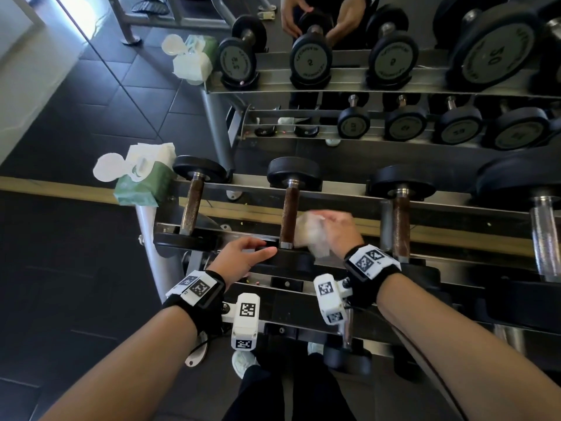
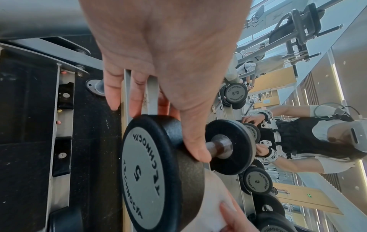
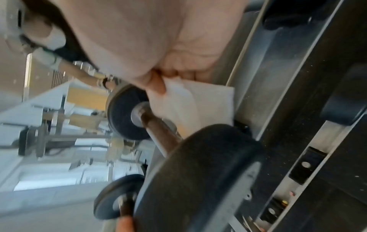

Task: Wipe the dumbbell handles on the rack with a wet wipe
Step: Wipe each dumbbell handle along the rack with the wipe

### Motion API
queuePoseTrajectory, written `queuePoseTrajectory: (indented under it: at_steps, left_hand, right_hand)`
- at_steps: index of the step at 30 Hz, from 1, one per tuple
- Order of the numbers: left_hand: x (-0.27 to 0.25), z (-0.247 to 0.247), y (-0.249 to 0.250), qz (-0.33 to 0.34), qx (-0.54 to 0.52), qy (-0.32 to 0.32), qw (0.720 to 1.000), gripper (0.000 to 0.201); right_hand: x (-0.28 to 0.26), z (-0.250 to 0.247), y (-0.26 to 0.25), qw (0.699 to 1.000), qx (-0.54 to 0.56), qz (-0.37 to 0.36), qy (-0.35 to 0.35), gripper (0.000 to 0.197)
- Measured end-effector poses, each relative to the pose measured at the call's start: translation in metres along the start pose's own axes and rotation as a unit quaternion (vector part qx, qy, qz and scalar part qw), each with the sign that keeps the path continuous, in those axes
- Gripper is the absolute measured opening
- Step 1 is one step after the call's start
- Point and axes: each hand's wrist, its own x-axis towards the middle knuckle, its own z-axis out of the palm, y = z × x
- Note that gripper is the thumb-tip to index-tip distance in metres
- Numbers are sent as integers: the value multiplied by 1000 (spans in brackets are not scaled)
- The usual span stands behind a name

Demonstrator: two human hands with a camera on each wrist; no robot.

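Wipes pack, green with its white lid flipped open, sits at the left end of the rack, beside the first dumbbell. Next along, my left hand rests on the near weight plate of the second dumbbell, marked 5; the fingers are spread and fairly straight over its rim, the thumb lying near the brown handle. Just right of that handle, my right hand pinches a crumpled white wet wipe between thumb and curled fingers; the wipe hangs beside the handle, and contact with it cannot be confirmed, the wrist view being blurred. Further right stand a third dumbbell and a larger one.
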Motion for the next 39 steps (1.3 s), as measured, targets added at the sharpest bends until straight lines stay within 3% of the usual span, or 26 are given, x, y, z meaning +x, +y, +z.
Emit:
queuePoseTrajectory:
  at_steps: [1, 3, 5, 10, 17, 20, 23, 29, 33, 36, 39]
  left_hand:
    - [0, 0, -1, -1, -3, 2, 1000, 38]
    - [0, 0, -1, -2, -12, 6, 1000, 34]
    - [1, 0, -2, 1, -15, 6, 1000, 32]
    - [4, 0, -3, -3, -14, 11, 1000, 31]
    - [3, 1, -3, 1, -7, 19, 1000, 34]
    - [1, 1, -2, 10, -5, 19, 1000, 34]
    - [1, 1, -2, 10, 0, 17, 1000, 34]
    - [2, 2, -4, 4, 9, 23, 1000, 38]
    - [0, 2, -3, 6, 9, 23, 1000, 38]
    - [-1, 3, -2, 8, 8, 23, 1000, 39]
    - [-2, 2, -2, 12, 11, 23, 1000, 38]
  right_hand:
    - [7, -1, -1, 998, 4, -11, 58, 25]
    - [15, 4, -1, 993, -61, -47, 94, 32]
    - [20, 14, 1, 992, -82, -59, 70, 37]
    - [30, 34, 7, 997, 10, -74, 18, 52]
    - [46, 43, 14, 985, 127, 9, 115, 16]
    - [51, 49, 11, 982, 147, 54, 109, 15]
    - [51, 51, 9, 984, 142, 48, 99, 18]
    - [33, 48, 12, 989, 139, 6, 39, 58]
    - [7, 39, 19, 994, 110, -20, 6, 55]
    - [-1, 27, 22, 990, 139, 4, -31, 54]
    - [8, 17, 20, 987, 158, 30, 16, 56]
